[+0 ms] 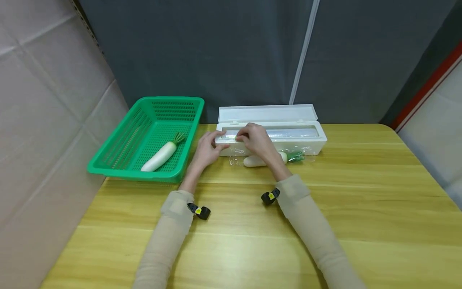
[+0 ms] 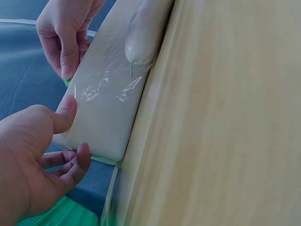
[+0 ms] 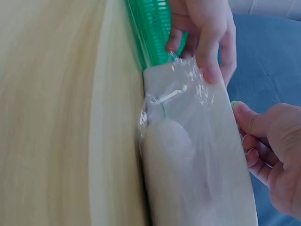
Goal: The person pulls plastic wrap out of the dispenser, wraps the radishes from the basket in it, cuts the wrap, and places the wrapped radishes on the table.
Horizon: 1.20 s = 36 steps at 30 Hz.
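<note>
A white cling film dispenser box (image 1: 274, 145) stands with its lid raised and a film roll (image 1: 292, 133) inside. Clear film (image 3: 202, 136) hangs over its front and covers a white radish (image 1: 254, 161) with green tops, lying against the box. My left hand (image 1: 207, 149) grips the box's left end, thumb on the front edge and fingers around the end. With thumb and fingertips, my right hand (image 1: 257, 139) pinches a small green slider (image 2: 67, 82) at the front rim, near the left end. In the right wrist view, the slider (image 3: 233, 104) shows only at the thumb tip.
To the left, a green plastic basket (image 1: 108, 171) holds another white radish (image 1: 160, 156). The wooden table (image 1: 234, 241) extends in front of the box, with a dark grey partition (image 1: 202, 52) behind it and a pale wall covering (image 1: 47, 120) at the left.
</note>
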Tool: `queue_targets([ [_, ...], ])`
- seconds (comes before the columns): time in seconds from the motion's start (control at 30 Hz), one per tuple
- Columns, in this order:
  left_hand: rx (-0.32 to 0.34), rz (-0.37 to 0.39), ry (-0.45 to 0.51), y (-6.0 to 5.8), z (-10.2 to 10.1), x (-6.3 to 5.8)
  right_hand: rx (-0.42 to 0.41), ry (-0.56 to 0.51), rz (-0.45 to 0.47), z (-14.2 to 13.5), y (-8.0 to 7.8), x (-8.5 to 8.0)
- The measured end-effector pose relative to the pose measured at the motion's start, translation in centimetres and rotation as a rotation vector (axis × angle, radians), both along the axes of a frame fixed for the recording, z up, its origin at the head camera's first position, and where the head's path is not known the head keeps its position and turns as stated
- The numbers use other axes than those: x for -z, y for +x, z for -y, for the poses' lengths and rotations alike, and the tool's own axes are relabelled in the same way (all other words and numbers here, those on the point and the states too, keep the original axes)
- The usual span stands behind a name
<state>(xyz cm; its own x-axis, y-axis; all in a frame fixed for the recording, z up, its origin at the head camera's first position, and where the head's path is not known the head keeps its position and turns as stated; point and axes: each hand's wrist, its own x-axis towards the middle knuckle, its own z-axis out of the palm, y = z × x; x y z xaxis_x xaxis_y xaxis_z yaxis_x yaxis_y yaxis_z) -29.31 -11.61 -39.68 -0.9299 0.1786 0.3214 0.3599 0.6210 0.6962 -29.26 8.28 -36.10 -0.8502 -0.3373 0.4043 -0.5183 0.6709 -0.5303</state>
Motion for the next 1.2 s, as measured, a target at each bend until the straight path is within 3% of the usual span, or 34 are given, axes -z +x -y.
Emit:
queue_targets([
  [0.8, 0.001, 0.024, -0.032, 0.1, 0.2, -0.5, 0.062, 0.046, -0.015, -7.4, 0.5, -0.1],
  [1.2, 0.000, 0.025, -0.030, 0.1, 0.2, -0.3, 0.067, 0.048, -0.012, -8.7, 0.8, 0.1],
])
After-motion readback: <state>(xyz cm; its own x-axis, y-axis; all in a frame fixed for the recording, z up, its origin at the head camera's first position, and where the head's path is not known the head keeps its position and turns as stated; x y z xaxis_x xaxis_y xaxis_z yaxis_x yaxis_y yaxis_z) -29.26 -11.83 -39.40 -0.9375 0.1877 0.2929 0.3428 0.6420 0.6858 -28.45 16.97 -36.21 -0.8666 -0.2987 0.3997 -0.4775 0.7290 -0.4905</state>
